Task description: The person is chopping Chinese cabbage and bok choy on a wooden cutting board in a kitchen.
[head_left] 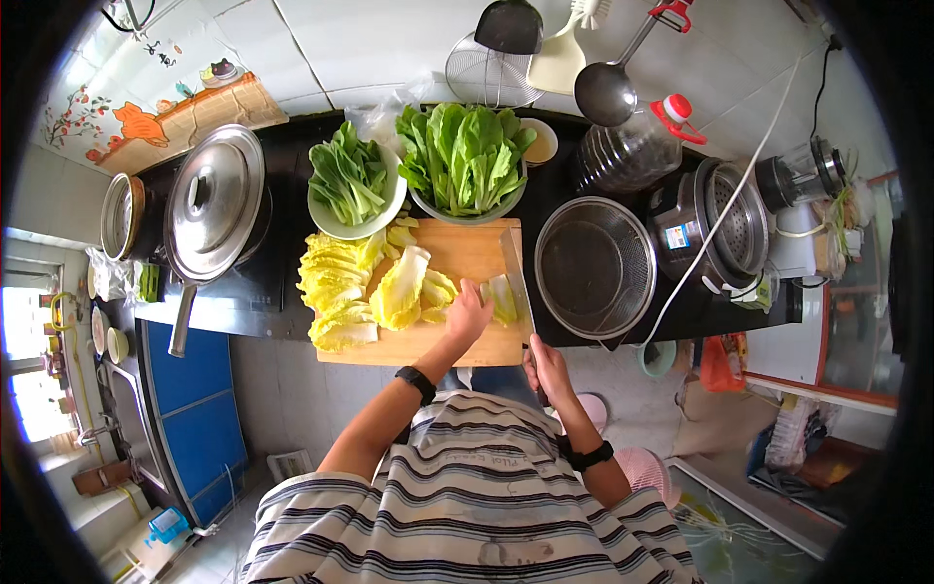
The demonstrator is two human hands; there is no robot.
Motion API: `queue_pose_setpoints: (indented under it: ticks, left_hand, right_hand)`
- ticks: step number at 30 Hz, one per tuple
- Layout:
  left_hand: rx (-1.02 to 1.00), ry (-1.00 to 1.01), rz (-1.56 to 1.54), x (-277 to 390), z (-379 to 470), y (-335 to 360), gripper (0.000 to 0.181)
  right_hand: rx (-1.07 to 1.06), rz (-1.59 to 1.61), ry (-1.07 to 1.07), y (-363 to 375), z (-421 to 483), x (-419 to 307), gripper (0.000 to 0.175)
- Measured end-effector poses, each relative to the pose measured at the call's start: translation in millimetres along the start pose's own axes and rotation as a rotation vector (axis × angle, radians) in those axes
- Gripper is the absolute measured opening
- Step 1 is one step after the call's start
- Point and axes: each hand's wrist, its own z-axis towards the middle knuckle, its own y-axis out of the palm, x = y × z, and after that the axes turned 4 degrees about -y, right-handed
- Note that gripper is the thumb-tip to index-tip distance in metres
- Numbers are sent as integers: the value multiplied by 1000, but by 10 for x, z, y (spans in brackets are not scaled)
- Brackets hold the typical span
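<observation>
My right hand [549, 371] grips the handle of a kitchen cleaver [516, 281], whose blade stands on edge near the right side of a wooden cutting board [416, 352]. Close left of the blade lies a piece of napa cabbage leaf [500, 299]. My left hand [469, 314] is at that piece's left edge, fingers bent; whether they pinch it is hidden. Left of this hand rests a whole yellow cabbage leaf [401, 288], with a smaller leaf [438, 293] partly behind it. Several more cabbage leaves [332, 274] are piled along the board's left side.
Behind the board stand a bowl of green leafy stalks [349, 175] and a bowl of lettuce [467, 164]. A mesh strainer basket [595, 268] sits right of the board. A lidded pan [215, 204] is at left, its handle jutting past the counter edge. A white cord [719, 219] hangs at right.
</observation>
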Motion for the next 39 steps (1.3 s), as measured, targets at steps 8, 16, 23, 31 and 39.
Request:
queue_pose_setpoints:
  ticks: [8,16,23,31,39]
  left_hand:
    - [4,-5,98,-107,46,68,28]
    - [-91,-62,238,174,164,4,25]
    - [-76,-89,-74,-72,286,-57,16]
    - [-49,92,135,-123,235,-107,16]
    - [-50,127,-14,-210,218,3,15]
  right_hand:
    - [54,-171,-63,-31,-9,-126,49]
    - [58,-147,-90,21,1,-80,48]
    - [70,-136,-114,2,-11,-122,48]
    - [65,-119,-108,27,-16,-69,48]
    - [23,-3,4,129,-154,-93,47]
